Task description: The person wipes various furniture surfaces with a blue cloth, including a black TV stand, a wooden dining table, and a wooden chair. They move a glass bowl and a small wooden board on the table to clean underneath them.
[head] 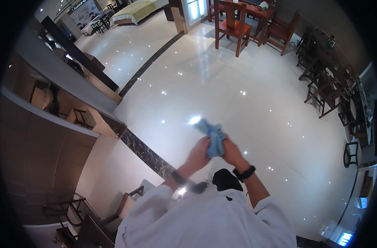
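Observation:
A bunched blue cloth point(215, 144) is held between my two hands, out in front of my body and above the glossy tile floor point(207, 93). My left hand point(201, 152) grips its left side, slightly blurred. On the opposite side, my right hand point(232, 151) closes around the cloth, and a black band point(245, 173) sits on that wrist. One end of the cloth sticks out up and to the left, past my fingers. Parts of my fingers are hidden by the fabric.
Red wooden chairs point(232, 26) surround a wooden table point(256, 11) ahead. Dark chairs and tables point(323, 80) line the right wall. A dark marble strip point(145, 155) crosses the floor at left, beside a wall opening. An armchair point(126, 204) stands at lower left; a bed point(134, 14) is farther off.

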Tool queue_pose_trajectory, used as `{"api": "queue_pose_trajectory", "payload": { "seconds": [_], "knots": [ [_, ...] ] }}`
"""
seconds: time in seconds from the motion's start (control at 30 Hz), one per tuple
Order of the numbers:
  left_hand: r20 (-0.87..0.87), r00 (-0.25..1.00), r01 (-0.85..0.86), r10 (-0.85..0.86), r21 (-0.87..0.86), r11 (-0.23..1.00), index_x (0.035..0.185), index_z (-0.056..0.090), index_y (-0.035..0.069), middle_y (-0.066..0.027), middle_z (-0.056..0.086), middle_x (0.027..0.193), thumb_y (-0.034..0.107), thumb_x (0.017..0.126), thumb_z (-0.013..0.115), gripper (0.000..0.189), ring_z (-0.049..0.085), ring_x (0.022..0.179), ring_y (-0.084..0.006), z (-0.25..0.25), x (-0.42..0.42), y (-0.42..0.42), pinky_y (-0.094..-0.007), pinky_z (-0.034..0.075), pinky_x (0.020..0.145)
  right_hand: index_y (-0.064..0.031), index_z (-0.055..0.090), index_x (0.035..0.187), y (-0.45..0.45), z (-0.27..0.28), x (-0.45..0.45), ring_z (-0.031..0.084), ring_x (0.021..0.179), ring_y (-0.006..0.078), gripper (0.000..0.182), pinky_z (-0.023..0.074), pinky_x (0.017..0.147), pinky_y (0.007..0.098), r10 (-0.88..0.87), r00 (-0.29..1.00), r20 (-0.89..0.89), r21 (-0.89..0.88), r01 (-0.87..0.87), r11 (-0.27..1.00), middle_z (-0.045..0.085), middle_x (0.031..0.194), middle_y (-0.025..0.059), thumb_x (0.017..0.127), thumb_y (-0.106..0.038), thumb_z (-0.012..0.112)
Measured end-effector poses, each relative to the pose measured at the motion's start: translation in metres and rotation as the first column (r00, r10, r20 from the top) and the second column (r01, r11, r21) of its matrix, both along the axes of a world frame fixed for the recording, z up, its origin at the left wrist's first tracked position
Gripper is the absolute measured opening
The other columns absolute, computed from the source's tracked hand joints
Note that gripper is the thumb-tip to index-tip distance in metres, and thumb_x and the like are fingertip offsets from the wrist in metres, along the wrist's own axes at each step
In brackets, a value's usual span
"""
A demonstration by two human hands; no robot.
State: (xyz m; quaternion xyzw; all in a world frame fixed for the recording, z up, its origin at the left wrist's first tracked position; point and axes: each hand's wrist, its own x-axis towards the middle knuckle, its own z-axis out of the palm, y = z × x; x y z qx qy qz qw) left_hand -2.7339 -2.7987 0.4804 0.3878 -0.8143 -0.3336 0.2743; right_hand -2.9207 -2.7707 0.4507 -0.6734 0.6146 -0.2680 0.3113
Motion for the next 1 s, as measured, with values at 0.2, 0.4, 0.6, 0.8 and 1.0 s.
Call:
{"api": "queue_pose_trajectory", "payload": {
  "seconds": [0.2,0.4,0.6,0.8,1.0],
  "knots": [
    [-0.180,0.925,0.321,-0.333,-0.094,0.942,0.130,0.044,0.001,-0.0227,0.051,0.126,0.009,0.075,0.067,0.060,0.048,0.118,-0.0409,-0.027,-0.167,-0.135,-0.0438,0.042,0.099,-0.0017,0.048,0.126,-0.078,0.017,-0.128,0.061,0.100,0.0395,0.054,0.0533,0.077,0.0453,-0.376,0.896,-0.238,-0.212,0.330,0.920,0.048,0.132,0.0222,0.079,-0.018,0.068],
    [-0.007,0.821,0.519,-0.572,0.428,0.740,0.131,0.043,0.005,-0.0231,0.055,0.124,0.019,0.083,0.061,0.053,0.055,0.111,-0.0403,-0.099,-0.219,-0.233,-0.0452,0.045,0.095,-0.0092,0.059,0.122,-0.180,-0.051,-0.201,0.052,0.119,0.0368,0.047,0.0424,0.101,0.0428,0.073,0.991,-0.114,0.422,-0.018,0.906,0.057,0.127,0.0180,0.078,-0.023,0.068],
    [0.274,0.887,0.203,-0.371,0.490,0.848,0.125,0.052,0.009,-0.0164,0.055,0.127,0.031,0.087,0.056,0.044,0.056,0.111,-0.0361,-0.052,-0.154,-0.414,-0.0429,0.046,0.094,-0.0069,0.056,0.123,-0.393,-0.171,-0.153,0.051,0.119,0.0344,0.041,0.0394,0.104,0.0380,0.442,0.888,0.129,0.025,-0.448,0.894,0.056,0.128,0.0162,0.085,-0.019,0.061],
    [0.149,0.924,-0.374,0.351,0.170,0.912,0.135,0.041,0.001,-0.0214,0.053,0.125,0.009,0.079,0.066,0.062,0.052,0.117,-0.0384,0.000,-0.061,-0.565,-0.0404,0.044,0.097,0.0003,0.056,0.112,-0.636,-0.003,-0.058,0.053,0.114,0.0369,0.037,0.0467,0.093,0.0438,0.443,0.862,0.247,-0.012,-0.454,0.891,0.048,0.131,0.0212,0.082,-0.018,0.065],
    [-0.155,0.933,-0.349,0.325,-0.165,0.922,0.133,0.043,0.002,-0.0238,0.044,0.134,0.008,0.074,0.069,0.065,0.044,0.124,-0.0416,0.006,-0.083,-0.781,-0.0449,0.039,0.102,0.0014,0.042,0.129,-0.850,0.023,-0.073,0.047,0.122,0.0400,0.053,0.0462,0.095,0.0436,0.375,0.927,-0.019,-0.296,-0.364,0.883,0.034,0.145,0.0209,0.081,-0.006,0.061]
  ]
}}
